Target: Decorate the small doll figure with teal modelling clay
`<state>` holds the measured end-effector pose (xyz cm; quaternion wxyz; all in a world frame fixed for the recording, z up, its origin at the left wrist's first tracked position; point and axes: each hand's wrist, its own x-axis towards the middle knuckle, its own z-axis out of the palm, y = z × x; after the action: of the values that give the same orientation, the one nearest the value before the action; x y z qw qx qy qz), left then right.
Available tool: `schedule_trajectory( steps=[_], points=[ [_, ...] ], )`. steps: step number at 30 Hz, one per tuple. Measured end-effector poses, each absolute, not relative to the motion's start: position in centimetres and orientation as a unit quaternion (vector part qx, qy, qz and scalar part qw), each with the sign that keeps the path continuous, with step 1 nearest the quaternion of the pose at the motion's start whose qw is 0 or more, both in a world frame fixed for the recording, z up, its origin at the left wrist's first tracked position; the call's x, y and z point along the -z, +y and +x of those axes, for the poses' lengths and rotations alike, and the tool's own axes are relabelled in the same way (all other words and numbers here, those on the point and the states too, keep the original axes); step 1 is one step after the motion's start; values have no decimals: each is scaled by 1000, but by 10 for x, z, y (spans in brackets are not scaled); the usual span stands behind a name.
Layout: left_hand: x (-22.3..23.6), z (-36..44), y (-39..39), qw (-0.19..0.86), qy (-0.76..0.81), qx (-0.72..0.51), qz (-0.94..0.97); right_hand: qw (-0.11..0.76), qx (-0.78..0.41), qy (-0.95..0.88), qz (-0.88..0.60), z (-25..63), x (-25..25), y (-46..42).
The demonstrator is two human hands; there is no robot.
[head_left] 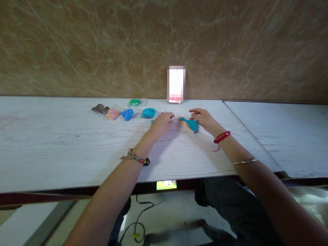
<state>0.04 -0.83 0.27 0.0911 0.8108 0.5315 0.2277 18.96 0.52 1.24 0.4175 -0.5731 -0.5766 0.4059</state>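
A flat modeling-clay shape (191, 123), teal with an orange edge and a bit of blue at its lower end, lies on the white table between my hands. My right hand (205, 120) is at its right side, index finger stretched out above it and the other fingers bent close to its edge; whether they touch it is hard to tell. To the left, my left hand (162, 123) hovers low over the table, fingers bent, thumb apart, nothing visible in them. A scrap of teal clay (152, 121) shows partly behind it. Beyond lies a teal clay packet (148, 113).
Further left lie packets of blue clay (127, 114), pink clay (112, 113), dark clay (100, 109) and green clay (135, 102). A phone (176, 84) with a bright screen leans on the marbled wall. Below the table edge, a lit screen (166, 185) shows.
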Motion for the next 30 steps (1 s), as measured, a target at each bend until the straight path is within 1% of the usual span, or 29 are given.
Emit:
schedule_trajectory(
  steps=[3,7,11,14,18,21,26,28,30],
  points=[
    [-1,0,-10,72,532,-208,818,410,-393,-599,-564,194,-13,8],
    [1,3,-14,62,493,-187,847,348,-320,-691,-547,204,-12,14],
    [5,12,-8,20,428,-197,882,301,-347,-735,-498,210,-14,17],
    [8,17,1,18,405,-186,895,302,-370,-746,-464,210,-18,16],
    [6,17,7,2,393,-175,903,298,-370,-739,-478,209,-21,14],
    [3,12,5,-7,389,-190,902,270,-363,-757,-471,209,-21,14],
    [2,5,3,-3,373,-189,908,213,-381,-810,-390,209,-25,10],
    [2,3,4,3,372,-186,910,191,-373,-827,-376,208,-28,7],
    [3,1,5,9,370,-187,910,176,-324,-848,-381,207,-31,4]
  ],
)
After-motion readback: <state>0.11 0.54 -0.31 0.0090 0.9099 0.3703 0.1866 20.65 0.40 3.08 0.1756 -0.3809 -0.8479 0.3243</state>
